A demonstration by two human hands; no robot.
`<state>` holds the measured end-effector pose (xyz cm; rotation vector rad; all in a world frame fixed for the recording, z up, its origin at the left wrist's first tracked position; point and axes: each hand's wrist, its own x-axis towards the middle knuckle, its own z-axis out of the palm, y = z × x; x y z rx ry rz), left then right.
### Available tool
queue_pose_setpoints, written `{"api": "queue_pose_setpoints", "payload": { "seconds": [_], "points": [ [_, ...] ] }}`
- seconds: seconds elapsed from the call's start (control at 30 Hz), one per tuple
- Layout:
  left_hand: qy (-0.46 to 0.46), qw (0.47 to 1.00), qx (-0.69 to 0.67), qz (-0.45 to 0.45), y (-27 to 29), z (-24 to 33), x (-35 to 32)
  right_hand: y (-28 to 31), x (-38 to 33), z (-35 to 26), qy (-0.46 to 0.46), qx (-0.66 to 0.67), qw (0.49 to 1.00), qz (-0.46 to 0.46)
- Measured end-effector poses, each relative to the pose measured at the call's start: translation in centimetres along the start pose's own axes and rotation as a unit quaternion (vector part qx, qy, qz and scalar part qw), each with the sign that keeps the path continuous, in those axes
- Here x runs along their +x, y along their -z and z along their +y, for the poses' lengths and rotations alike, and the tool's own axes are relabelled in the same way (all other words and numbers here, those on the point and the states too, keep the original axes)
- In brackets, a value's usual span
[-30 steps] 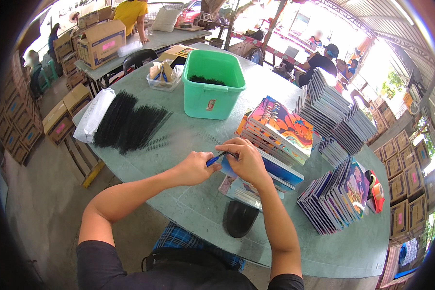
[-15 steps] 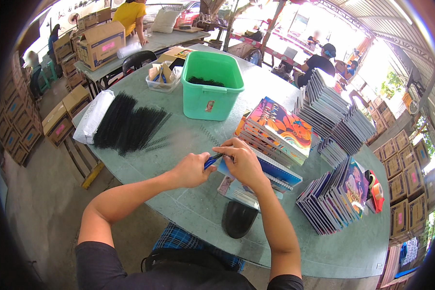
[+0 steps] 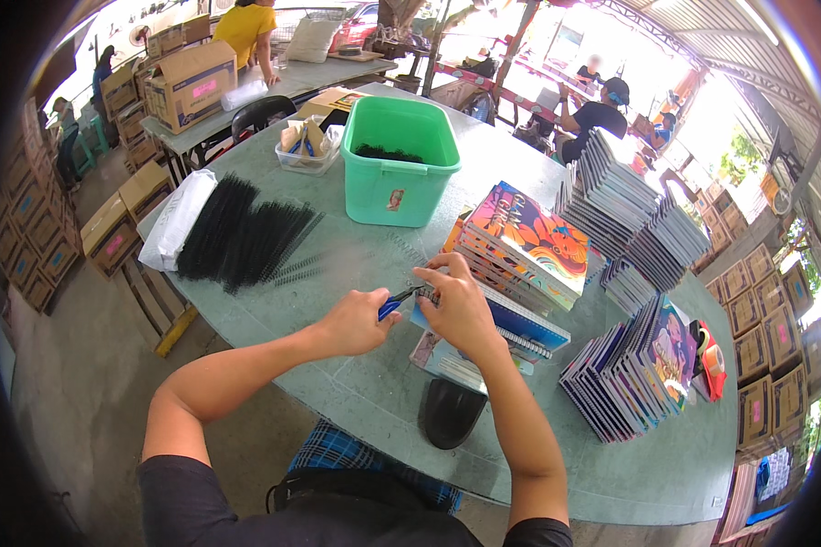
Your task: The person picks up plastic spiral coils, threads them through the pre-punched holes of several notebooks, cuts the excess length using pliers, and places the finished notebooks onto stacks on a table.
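Note:
Blue-handled pliers (image 3: pixel 391 307) are gripped in my left hand (image 3: pixel 357 322), their dark jaws pointing right toward the fingers of my right hand (image 3: pixel 456 304). My right thumb and fingertips curve around the near-left end of a blue-covered spiral notebook (image 3: pixel 529 321); the exact contact is partly hidden. The wire coil shows along the notebook's right end. Beneath it lie more notebooks (image 3: pixel 452 362), pale-edged. A loose black coil (image 3: pixel 405 246) lies on the table just beyond my hands.
A green tub (image 3: pixel 401 196) with black coils stands ahead. Many black coils (image 3: pixel 237 237) lie at left by a white package (image 3: pixel 181 219). Notebook stacks (image 3: pixel 524 239) fill the right, with another spiral-bound stack (image 3: pixel 625 374) and tape (image 3: pixel 712 361). A black computer mouse-shaped object (image 3: pixel 452 413) sits near the front edge.
My right fingers have opened slightly and shifted right, off the pliers' jaws. My left hand with the pliers has drawn slightly left. A person in the background has shifted.

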<state>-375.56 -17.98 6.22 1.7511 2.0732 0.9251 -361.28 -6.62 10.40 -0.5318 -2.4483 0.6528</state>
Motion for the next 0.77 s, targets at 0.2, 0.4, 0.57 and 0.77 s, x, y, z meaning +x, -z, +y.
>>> {"api": "queue_pose_setpoints", "payload": {
  "seconds": [0.2, 0.4, 0.57, 0.77],
  "points": [
    [0.311, 0.681, -0.607, -0.267, 1.9, 2.3, -0.3, -0.1, 0.1, 0.5, -0.038, -0.061, 0.997, 0.034],
    [0.311, 0.787, -0.49, -0.211, 2.4, 3.7, 0.2, -1.0, -0.2, 0.7, -0.011, -0.076, 0.994, 0.078],
    [0.153, 0.961, -0.122, -0.197, 2.3, 0.9, 0.5, -0.9, -0.2, 0.8, -0.011, -0.043, 0.997, 0.056],
    [0.18, 0.927, -0.202, -0.259, 4.5, 1.6, 1.1, 0.1, 0.0, 1.0, -0.006, -0.062, 0.994, 0.091]
  ]
}}
